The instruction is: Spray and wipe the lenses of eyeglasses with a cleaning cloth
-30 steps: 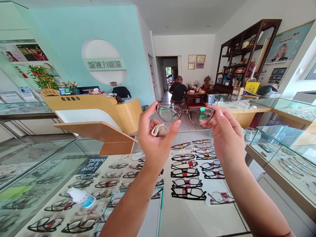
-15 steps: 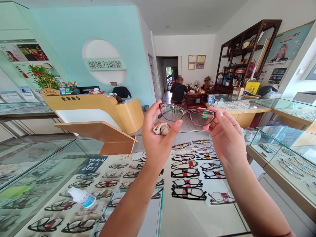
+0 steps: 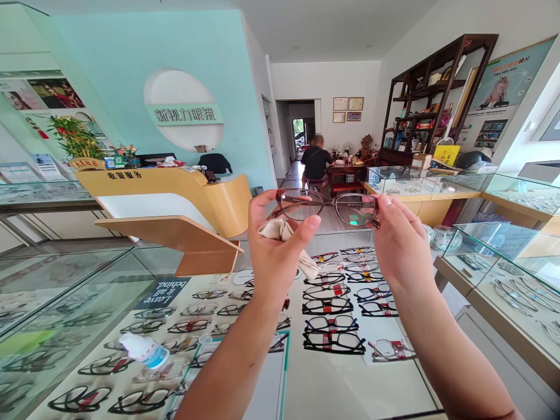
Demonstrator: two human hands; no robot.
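I hold a pair of brown-framed glasses (image 3: 330, 207) up at chest height over a glass display counter (image 3: 332, 385). My left hand (image 3: 275, 248) pinches the left lens rim between thumb and fingers and also keeps a beige cleaning cloth (image 3: 284, 236) tucked in its palm, a corner hanging down. My right hand (image 3: 400, 245) grips the right end of the frame with closed fingers. The lenses face away from me.
Rows of several spectacle frames (image 3: 335, 306) lie under the counter glass. A small white bottle (image 3: 144, 350) lies on the counter at the left. Glass cases (image 3: 503, 256) stand to the right, a wooden reception desk (image 3: 175, 204) to the left. A person (image 3: 315, 163) sits at a table far back.
The glasses have sunk a little and tilted flatter. The cloth in my left hand has loosened, and a corner now hangs below the hand.
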